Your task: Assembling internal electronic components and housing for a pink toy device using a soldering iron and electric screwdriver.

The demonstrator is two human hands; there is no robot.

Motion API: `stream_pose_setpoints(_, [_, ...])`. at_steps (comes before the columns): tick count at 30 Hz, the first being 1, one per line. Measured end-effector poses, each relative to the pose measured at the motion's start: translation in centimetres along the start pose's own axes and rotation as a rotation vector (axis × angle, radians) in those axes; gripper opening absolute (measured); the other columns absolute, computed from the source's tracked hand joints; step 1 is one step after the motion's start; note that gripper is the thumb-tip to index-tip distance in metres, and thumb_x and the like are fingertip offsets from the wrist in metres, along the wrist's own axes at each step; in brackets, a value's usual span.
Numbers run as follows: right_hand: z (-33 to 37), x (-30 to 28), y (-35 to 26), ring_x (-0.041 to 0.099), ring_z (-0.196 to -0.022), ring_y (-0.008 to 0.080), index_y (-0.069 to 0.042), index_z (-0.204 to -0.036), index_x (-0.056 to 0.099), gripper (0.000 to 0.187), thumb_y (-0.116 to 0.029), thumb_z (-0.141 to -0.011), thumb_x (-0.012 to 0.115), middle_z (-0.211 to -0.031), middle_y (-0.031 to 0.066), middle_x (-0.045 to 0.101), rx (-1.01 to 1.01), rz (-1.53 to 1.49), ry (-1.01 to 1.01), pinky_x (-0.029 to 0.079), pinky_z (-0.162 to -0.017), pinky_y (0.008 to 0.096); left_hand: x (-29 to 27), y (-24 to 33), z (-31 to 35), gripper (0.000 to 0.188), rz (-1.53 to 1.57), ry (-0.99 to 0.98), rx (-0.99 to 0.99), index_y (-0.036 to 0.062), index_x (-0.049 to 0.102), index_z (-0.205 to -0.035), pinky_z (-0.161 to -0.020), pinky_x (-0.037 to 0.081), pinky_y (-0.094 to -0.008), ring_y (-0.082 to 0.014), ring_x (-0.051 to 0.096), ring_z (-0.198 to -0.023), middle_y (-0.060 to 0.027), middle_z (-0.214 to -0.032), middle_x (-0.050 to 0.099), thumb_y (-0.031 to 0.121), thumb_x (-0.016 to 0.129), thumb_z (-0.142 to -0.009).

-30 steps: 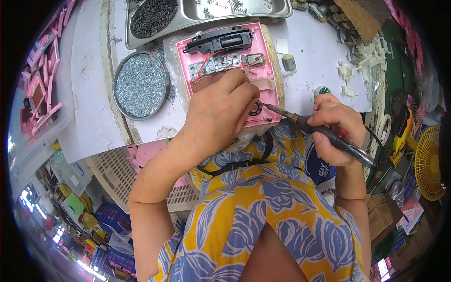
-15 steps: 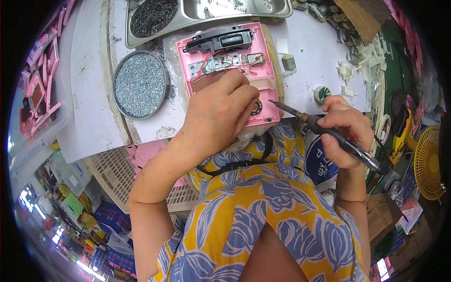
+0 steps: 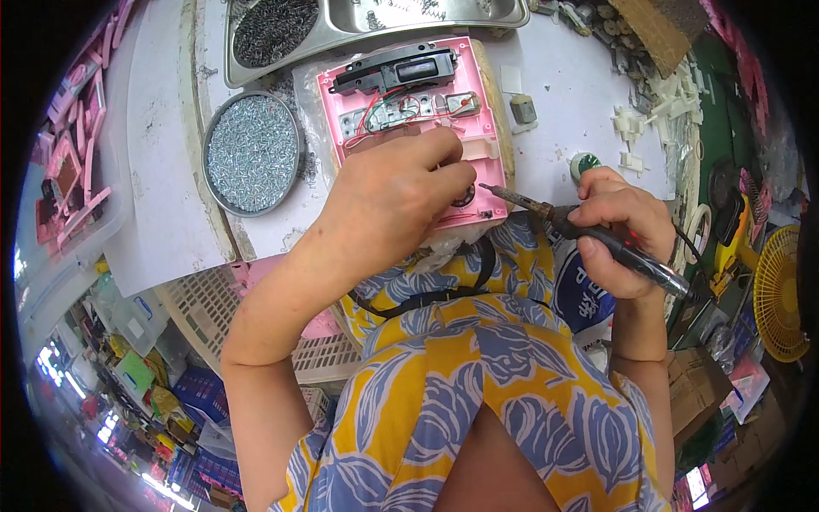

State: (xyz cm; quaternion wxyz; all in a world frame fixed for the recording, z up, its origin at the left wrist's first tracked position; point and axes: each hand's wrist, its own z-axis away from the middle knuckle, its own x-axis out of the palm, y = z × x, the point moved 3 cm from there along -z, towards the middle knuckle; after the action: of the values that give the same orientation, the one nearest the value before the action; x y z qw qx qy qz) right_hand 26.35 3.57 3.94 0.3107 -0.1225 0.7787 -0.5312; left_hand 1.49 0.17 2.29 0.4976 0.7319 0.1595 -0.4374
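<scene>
A pink case [image 3: 487,171] is lying at upper centre, holding a black part [image 3: 394,72] and red wires [image 3: 368,113]. The left hand [image 3: 394,192] is bending over it; what it is pinching cannot be told. The right hand [image 3: 627,218] is gripping a soldering iron [image 3: 633,258]. A round dish [image 3: 205,156], upper left, is holding small metal pieces [image 3: 252,154].

Left of you: round tin [image 3: 298,160] of small metal bits [image 3: 252,154]; further left, clear bin [image 3: 109,220] of pink parts [image 3: 64,166]. Ahead of you, steel tray [image 3: 341,44], dark springs [image 3: 273,32]. Your right: white parts [image 3: 630,128], yellow fan [image 3: 778,294], carton [image 3: 695,388].
</scene>
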Motion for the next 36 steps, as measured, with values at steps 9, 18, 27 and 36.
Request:
stream_pose_setpoints(9, [-0.5, 0.4, 0.2, 0.048, -0.055, 0.0204, -0.003, -0.091, 0.069, 0.022, -0.012, -0.071, 0.072, -0.058, 0.0025, 0.051, -0.037, 0.0, -0.033, 0.046, -0.066, 0.035, 0.0, 0.4, -0.2, 0.027, -0.081, -0.027, 0.055, 0.0067, 0.067, -0.099, -0.066, 0.054, -0.0363, -0.0254, 0.066, -0.082, -0.0053, -0.096, 0.064, 0.004, 0.072, -0.073])
stream_pose_setpoints(18, [-1.0, 0.4, -0.3, 0.048, -0.054, 0.02, -0.002, -0.089, 0.069, 0.021, -0.011, -0.07, 0.073, -0.056, 0.0021, 0.049, -0.003, 0.03, -0.042, 0.045, -0.066, 0.0349, -0.1, 0.6, 0.0, 0.027, -0.122, -0.039, 0.066, 0.0072, 0.068, -0.099, -0.066, 0.055, -0.0363, -0.0251, 0.066, -0.084, -0.0048, -0.1, 0.065, 0.006, 0.071, -0.073])
stream_pose_setpoints(27, [9.9, -13.9, 0.6, 0.065, -0.09, 0.0134, 0.004, -0.109, 0.063, 0.024, -0.012, -0.091, 0.064, -0.1, 0.0089, 0.065, 0.262, -0.176, 0.718, 0.05, -0.076, 0.0229, -0.1, 0.4, 0.3, 0.019, -0.146, -0.008, 0.117, 0.0066, 0.065, -0.091, -0.067, 0.053, -0.0376, -0.026, 0.063, -0.08, -0.0067, -0.095, 0.06, 0.009, 0.068, -0.072])
stream_pose_setpoints(36, [19.9, -21.0, -4.7, 0.049, -0.069, 0.0033, 0.0, -0.094, 0.066, 0.004, -0.003, -0.091, 0.064, -0.079, -0.0039, 0.058, 0.209, 0.555, 1.397, 0.037, -0.063, 0.0199, 0.0, 1.7, -0.8, 0.027, -0.155, 0.035, 0.117, 0.003, 0.071, -0.098, -0.072, 0.055, -0.0392, -0.0301, 0.068, -0.085, -0.0108, -0.097, 0.068, -0.002, 0.073, -0.071])
